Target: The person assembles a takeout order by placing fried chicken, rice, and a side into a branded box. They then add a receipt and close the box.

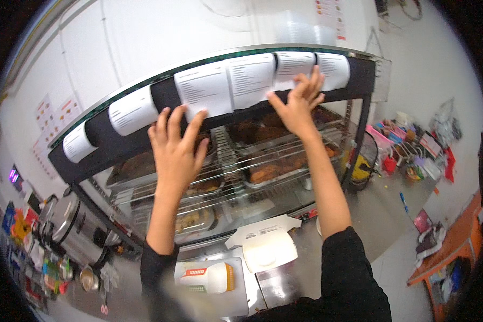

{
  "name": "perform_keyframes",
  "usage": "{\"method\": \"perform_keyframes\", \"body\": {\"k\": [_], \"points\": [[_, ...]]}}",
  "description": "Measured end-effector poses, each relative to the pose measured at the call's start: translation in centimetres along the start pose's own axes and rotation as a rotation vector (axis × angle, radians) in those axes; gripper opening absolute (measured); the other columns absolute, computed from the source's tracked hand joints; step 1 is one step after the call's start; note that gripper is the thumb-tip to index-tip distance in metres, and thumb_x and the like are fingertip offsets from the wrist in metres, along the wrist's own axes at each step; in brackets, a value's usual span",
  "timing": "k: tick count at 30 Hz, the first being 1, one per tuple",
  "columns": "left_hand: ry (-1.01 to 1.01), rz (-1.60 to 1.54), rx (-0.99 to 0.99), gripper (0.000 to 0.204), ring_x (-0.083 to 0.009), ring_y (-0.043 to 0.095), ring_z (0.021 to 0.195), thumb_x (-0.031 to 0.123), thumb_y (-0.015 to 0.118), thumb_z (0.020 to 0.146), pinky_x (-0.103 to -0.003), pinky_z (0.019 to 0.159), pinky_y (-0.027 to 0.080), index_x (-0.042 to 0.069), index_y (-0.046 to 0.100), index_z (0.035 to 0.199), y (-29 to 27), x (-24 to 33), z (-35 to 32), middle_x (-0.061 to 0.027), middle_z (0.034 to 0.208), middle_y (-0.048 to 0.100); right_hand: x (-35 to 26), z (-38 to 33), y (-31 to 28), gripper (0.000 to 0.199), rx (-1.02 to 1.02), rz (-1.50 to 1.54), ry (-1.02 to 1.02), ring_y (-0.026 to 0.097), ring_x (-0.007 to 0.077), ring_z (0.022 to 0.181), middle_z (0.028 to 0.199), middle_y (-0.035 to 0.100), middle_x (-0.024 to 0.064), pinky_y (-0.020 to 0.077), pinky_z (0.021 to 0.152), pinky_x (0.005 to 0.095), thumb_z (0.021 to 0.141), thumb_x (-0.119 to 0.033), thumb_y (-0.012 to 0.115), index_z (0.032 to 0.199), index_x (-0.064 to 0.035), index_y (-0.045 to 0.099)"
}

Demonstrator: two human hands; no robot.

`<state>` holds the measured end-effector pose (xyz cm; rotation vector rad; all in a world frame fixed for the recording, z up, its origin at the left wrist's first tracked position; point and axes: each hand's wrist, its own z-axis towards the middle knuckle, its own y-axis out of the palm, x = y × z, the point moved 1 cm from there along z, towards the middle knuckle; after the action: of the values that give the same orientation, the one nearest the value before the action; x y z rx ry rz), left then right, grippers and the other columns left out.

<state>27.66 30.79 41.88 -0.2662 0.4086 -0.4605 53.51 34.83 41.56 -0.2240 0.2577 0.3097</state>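
Left hand, right hand being pressed, fingers spread, nothing gripped, against paper slips on warmer cabinet; fried food being held in trays inside cabinet.

Print on the paper slips is too small to read; the left hand hides part of a food tray.

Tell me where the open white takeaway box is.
Head view, low centre: the open white takeaway box sits on the steel counter below the glass food warmer, right of a white bottle.
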Motion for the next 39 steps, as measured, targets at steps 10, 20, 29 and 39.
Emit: {"method": "perform_keyframes", "body": {"k": [10,20,29,39], "points": [[-0.016,0.022,-0.016,0.054,-0.0319,0.023,0.120,0.021,0.063,0.070,-0.048,0.094,0.021,0.023,0.042,0.120,1.2,0.3,-0.4,-0.0088,0.125,0.032,0.0,-0.1,-0.4,0.066,0.020,0.035,-0.014,-0.016,0.0470,0.121,0.132,-0.009,0.0287,-0.0003,0.086,0.0689,0.070,-0.045,0.060,0.106,-0.0054,0.021],[0.014,0.064,0.038,0.059,-0.0319,0.011,0.126,0.027,0.060,0.072,-0.049,0.099,0.009,0.022,0.035,0.126,3.3,-0.4,-1.2,-0.0089,0.132,0.023,-0.2,0.1,-0.7,0.065,-0.002,0.063,-0.019,-0.018,0.0470,0.120,0.131,-0.012,0.0285,-0.0014,0.086,0.0684,0.071,-0.046,0.058,0.107,-0.0053,0.020],[0.008,0.081,-0.010,0.060,-0.0327,0.009,0.127,0.024,0.058,0.074,-0.051,0.098,0.011,0.023,0.032,0.128,3.3,-0.3,-1.4,-0.0090,0.135,0.018,0.2,-0.1,-0.4,0.067,0.002,0.079,-0.035,-0.019,0.0485,0.120,0.131,-0.014,0.0291,-0.0011,0.085,0.0698,0.071,-0.046,0.058,0.109,-0.0066,0.020],[-0.049,0.002,-0.090,0.064,-0.0340,0.017,0.125,0.012,0.059,0.072,-0.047,0.099,0.019,0.017,0.033,0.129,0.0,1.6,-1.5,-0.0109,0.135,0.022,0.4,-0.6,-0.5,0.071,0.034,0.100,-0.074,-0.019,0.0483,0.119,0.132,-0.014,0.0282,-0.0018,0.085,0.0687,0.071,-0.044,0.059,0.116,-0.0091,0.017]]}}
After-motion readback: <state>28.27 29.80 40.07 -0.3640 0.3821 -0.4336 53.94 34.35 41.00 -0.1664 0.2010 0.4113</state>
